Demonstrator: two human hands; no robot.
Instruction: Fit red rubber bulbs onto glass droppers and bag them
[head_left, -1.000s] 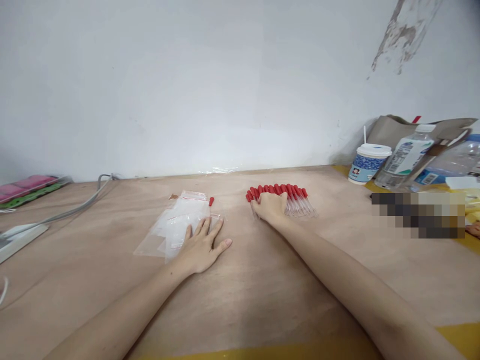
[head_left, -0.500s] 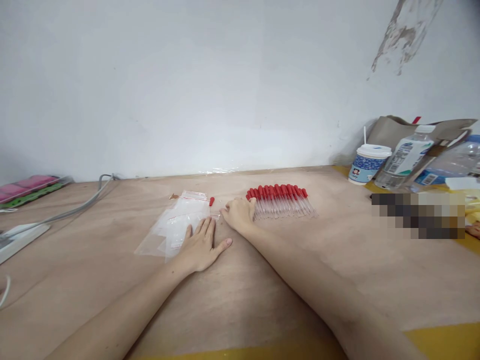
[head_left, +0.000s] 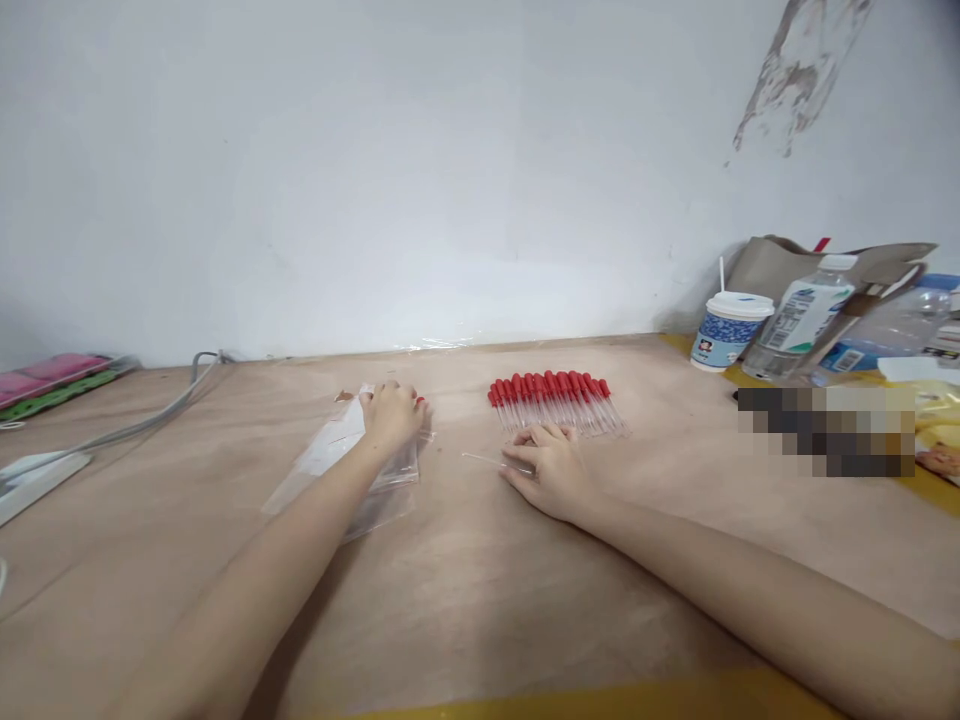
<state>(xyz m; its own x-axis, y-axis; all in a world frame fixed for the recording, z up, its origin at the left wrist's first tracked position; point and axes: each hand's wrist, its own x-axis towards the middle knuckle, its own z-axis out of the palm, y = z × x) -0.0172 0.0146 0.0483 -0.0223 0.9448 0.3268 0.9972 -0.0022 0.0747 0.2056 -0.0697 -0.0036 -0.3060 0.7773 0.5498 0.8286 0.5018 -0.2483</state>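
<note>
My right hand (head_left: pixel 551 470) is closed on a thin clear glass tube (head_left: pixel 484 459), its narrow end pointing left, low over the table. Behind that hand lies a row of several droppers (head_left: pixel 551 395), red rubber bulbs away from me and clear tubes toward me. My left hand (head_left: pixel 391 415) is over the clear zip bags (head_left: pixel 341 440), its fingers bent down. At its right side a red rubber bulb (head_left: pixel 421 402) shows between the fingertips, mostly hidden by the hand. The bags lie loosely overlapped under my left wrist.
A paper cup (head_left: pixel 729 335) with a straw, a plastic bottle (head_left: pixel 802 320) and a grey bag (head_left: pixel 772 265) stand at the back right. On the left are a grey cable (head_left: pixel 169 410), a white box (head_left: pixel 45 485) and a pink and green pack (head_left: pixel 64 380). A wall borders the table's back.
My right hand has moved right and toward me with the glass tube, away from the bags. My left hand has gone from lying flat on the bags forward to the red bulb, fingers now bent.
</note>
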